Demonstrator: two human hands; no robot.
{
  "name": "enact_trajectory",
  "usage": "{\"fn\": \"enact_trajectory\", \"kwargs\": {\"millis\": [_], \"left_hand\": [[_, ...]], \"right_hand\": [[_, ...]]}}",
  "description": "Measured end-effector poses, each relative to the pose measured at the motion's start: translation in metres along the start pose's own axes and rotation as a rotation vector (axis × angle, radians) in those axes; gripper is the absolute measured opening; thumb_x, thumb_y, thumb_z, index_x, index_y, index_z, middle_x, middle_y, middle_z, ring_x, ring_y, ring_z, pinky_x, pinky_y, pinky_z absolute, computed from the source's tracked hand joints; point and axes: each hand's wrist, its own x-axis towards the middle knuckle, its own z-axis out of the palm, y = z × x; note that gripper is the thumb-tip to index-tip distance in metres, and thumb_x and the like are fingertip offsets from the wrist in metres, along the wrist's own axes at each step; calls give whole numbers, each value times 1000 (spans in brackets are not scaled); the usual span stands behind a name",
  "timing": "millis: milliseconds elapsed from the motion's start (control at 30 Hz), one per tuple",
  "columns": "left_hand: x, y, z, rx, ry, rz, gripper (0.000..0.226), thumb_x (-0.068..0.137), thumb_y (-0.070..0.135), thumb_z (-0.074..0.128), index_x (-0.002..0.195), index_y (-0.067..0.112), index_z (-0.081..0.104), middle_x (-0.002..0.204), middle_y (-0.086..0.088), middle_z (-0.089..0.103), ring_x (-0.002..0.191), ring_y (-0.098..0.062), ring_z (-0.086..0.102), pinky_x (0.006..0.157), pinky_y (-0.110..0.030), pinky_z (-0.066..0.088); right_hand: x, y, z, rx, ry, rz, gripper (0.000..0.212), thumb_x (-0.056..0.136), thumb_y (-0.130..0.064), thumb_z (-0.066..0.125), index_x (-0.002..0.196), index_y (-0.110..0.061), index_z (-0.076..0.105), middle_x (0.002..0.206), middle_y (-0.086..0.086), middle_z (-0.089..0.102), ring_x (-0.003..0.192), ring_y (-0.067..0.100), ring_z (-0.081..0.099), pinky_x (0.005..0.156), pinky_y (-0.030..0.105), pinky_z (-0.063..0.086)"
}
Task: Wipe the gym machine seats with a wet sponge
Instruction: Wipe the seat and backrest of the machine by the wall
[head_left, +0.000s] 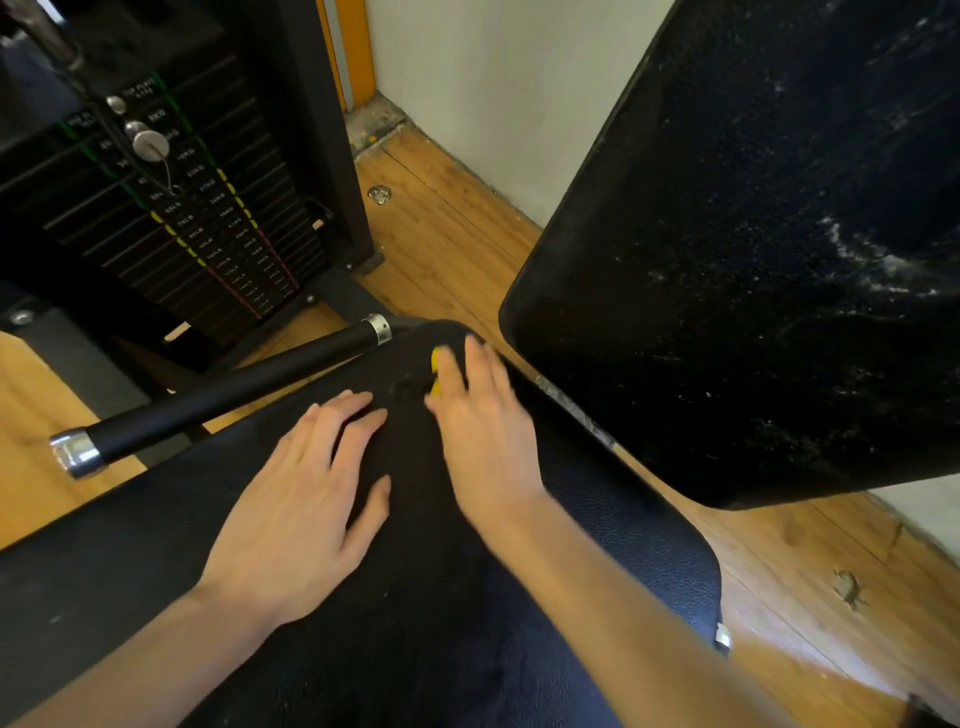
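Observation:
A black padded seat (613, 525) fills the lower middle of the head view. My left hand (306, 493) lies flat on it, fingers spread and straight. My right hand (483, 421) presses a yellow sponge (435, 364) against the far end of the seat; only two small yellow bits show past the fingers. The fingers lie over the sponge and look blurred. To the right stands the black back pad (753, 249), tilted, with white streaks and specks on its surface.
A black handle bar with chrome ends (223, 395) crosses just left of the seat. Behind it is a weight stack (197, 218) in a black frame. Wooden floor (447, 234) and a grey wall (493, 93) lie beyond.

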Motion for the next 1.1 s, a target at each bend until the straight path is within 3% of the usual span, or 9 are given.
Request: {"fn": "enact_trajectory", "kwargs": {"millis": [67,233,333,467,567,733,900,1033,1100], "left_hand": [[0,0,0,-17,8,-5,61,96,46,33,145,11,44,149,-5,40,142,-21,36,114,-36,27],[-2,0,-2,-26,17,2,56,98,43,42,144,10,46,147,-5,42,142,-19,36,115,-36,27],[0,1,-1,-44,30,-6,59,94,37,53,144,9,45,147,-5,43,140,-19,37,114,-36,27],[-2,0,1,-69,39,-9,63,92,36,57,147,9,41,150,-5,40,140,-20,39,114,-38,33],[-4,-1,0,-91,47,-25,70,91,36,59,151,8,35,157,-7,31,140,-19,39,112,-39,38],[-1,-3,3,-83,48,-18,82,92,38,55,158,8,17,165,-8,15,146,-20,29,116,-38,32],[-2,-4,2,-73,19,-6,83,91,38,55,158,8,15,166,-8,13,147,-18,24,117,-40,28],[0,-4,4,-78,22,-5,83,96,38,51,160,12,5,166,-7,10,149,-16,20,120,-39,22],[0,-3,4,-43,30,-6,78,99,38,46,160,11,6,165,-9,14,147,-18,26,119,-38,21]], "right_hand": [[16,-5,0,17,-3,39,50,101,-24,46,147,-10,32,154,18,27,144,28,25,110,37,38],[-50,-14,-12,13,-106,-75,71,77,-7,75,141,-12,45,147,17,41,138,30,38,101,40,48],[0,-6,-8,6,-64,-106,68,92,-3,57,151,-15,25,158,14,17,147,26,13,114,37,33],[-1,-19,-8,60,-102,-45,70,94,-2,52,153,-20,20,162,8,7,149,22,2,118,36,25],[-44,-22,-11,54,-161,-127,74,89,-4,60,151,-22,26,161,7,12,148,22,7,113,41,32],[24,-26,3,71,-58,-41,58,96,-11,53,149,-18,31,160,11,15,149,24,8,116,41,30],[-36,-31,-6,48,-111,-121,60,89,-18,58,145,-21,39,157,9,25,146,24,19,107,37,36],[36,-37,6,26,-56,-126,54,95,-12,56,145,-16,38,157,11,23,147,25,15,113,38,30],[61,-40,6,-22,-58,-96,46,96,-13,54,141,-15,43,153,10,30,144,24,23,110,36,37]]}}
